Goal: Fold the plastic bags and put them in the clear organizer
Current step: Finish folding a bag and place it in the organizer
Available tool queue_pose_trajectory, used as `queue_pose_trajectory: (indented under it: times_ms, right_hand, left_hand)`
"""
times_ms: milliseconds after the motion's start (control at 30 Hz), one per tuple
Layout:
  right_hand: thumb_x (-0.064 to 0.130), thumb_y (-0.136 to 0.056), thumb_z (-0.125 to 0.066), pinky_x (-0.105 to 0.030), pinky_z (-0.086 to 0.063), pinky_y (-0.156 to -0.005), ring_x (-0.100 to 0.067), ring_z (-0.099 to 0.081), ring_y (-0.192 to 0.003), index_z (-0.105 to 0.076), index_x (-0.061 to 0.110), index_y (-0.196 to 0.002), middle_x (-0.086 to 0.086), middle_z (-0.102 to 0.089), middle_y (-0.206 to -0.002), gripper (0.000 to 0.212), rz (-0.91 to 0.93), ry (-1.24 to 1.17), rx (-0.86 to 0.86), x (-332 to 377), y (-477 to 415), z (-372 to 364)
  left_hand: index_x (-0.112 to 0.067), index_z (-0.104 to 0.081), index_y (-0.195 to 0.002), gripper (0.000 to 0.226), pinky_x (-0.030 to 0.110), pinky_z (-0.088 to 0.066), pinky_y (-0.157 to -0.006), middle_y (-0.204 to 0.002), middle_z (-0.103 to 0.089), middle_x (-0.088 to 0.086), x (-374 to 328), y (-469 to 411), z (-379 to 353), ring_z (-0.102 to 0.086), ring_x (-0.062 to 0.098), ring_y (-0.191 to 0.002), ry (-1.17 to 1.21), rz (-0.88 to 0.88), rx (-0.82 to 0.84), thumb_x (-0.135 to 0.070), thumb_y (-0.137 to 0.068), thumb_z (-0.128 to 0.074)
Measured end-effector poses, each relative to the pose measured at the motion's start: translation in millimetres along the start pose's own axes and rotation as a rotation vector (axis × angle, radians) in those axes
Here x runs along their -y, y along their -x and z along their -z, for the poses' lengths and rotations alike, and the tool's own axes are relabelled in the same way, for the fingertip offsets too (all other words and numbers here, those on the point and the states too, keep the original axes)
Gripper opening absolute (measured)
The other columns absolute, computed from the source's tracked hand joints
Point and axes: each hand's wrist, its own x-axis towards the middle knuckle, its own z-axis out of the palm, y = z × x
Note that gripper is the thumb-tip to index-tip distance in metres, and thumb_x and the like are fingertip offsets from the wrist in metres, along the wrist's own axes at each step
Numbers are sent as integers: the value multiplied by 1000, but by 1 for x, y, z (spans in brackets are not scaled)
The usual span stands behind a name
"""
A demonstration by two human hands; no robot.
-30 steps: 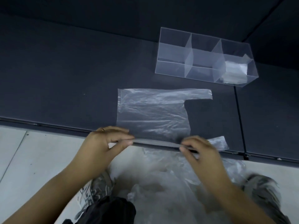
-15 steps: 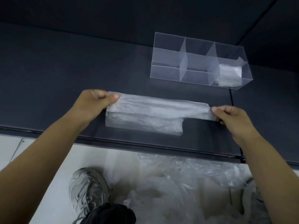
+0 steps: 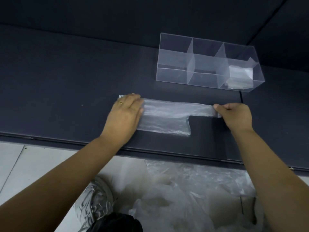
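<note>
Since the frame half a second ago, the thin translucent plastic bag [image 3: 167, 119], folded lengthwise into a strip, has settled flat on the dark grey matte tabletop [image 3: 66, 81]. My left hand [image 3: 125, 113] has changed from a thumb grip on the bag's left end to a flat press. That hand now lies with fingers straight and together, holding nothing and pinning the left end down. My right hand [image 3: 234, 114] has its fingers curled and pinches the far end of the narrow handle strip between thumb and fingers, drawing the strip taut. The controlling relation is the bag's long axis. It runs left to right directly across in front of me, spanning the gap between the two hands, with the wide body under and beside the left hand and the narrow handle at the right hand. I judge the next fold to run along this axis, with one end carried over toward the other. The free, pinched handle end is the natural one to travel while the left hand anchors. The clear rectangular plastic organizer [image 3: 173, 74] stands beyond the bag and to the right, nearer the right hand. Its right-hand compartment already holds a folded bag [image 3: 240, 76]. A heap of loose plastic bags [image 3: 184, 190] lies on the floor below the table edge.
</note>
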Motion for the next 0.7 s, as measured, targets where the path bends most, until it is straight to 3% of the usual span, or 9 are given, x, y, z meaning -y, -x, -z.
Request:
queue_pose_trajectory:
  times_ms: [67, 167, 267, 367, 467, 567, 700]
  right_hand:
    - [36, -85, -69, -25, -38, -66, -19, -59, -73, -69, 7, -73, -9, -68, -78, 31, -16, 51, -13, 4, 2, 1]
    - [30, -85, -69, -30, -44, -74, -27, -60, -90, -69, 7, -92, -13, -68, -100, 25, -22, 132, -151, 20, 15, -3]
    - [17, -87, -62, -39, -40, -95, -34, -53, -108, -64, 8, -109, -17, -57, -115, 24, 284, 151, -272, 59, 51, -35]
    - [13, -94, -51, -35, -27, -113, -29, -40, -131, -54, 5, -131, -16, -48, -139, 38, 626, 28, 89, 102, 103, -88]
    - [34, -103, -33, -33, -1, -120, -17, -9, -148, -25, 15, -151, -3, -18, -160, 52, 695, 214, 343, 109, 125, -127]
    - [54, -99, -19, -34, 11, -118, -10, 9, -148, -6, 21, -154, 4, 2, -162, 65, 697, 509, 316, 79, 102, -127]
    - [60, -94, -15, -37, 6, -119, -14, 6, -148, -3, 20, -154, 0, 2, -162, 74, 646, 647, 222, 30, 60, -87]
  left_hand:
    - [-4, -40, -143, 52, 38, -16, -118, -150, -38, 14, 1, 9, -9, -31, 28, -141, -56, 66, 205, -35, -101, -36]
    - [-15, -13, -153, 73, 37, 0, -120, -161, -11, 5, 10, 23, -21, -5, 22, -148, -157, 139, 288, -59, -95, -11]
    - [-19, -8, -153, 78, 41, 1, -120, -161, -8, 4, 7, 27, -21, -3, 25, -148, -219, 158, 299, -66, -91, -2]
    - [-18, -7, -153, 78, 46, -1, -120, -161, -7, 7, 2, 27, -18, -3, 28, -148, -217, 184, 311, -62, -89, 0]
    - [-14, 4, -151, 74, 45, 3, -119, -161, 0, 10, 4, 29, -19, 4, 25, -148, -240, 199, 324, -52, -87, 5]
    - [-10, -2, -152, 87, 45, 4, -119, -160, 1, 12, 4, 30, -18, 3, 25, -148, -245, 229, 320, -63, -84, 5]
    - [-6, -10, -152, 100, 46, 2, -119, -160, -10, 13, 9, 32, -13, -6, 26, -148, -260, 229, 326, -76, -81, 2]
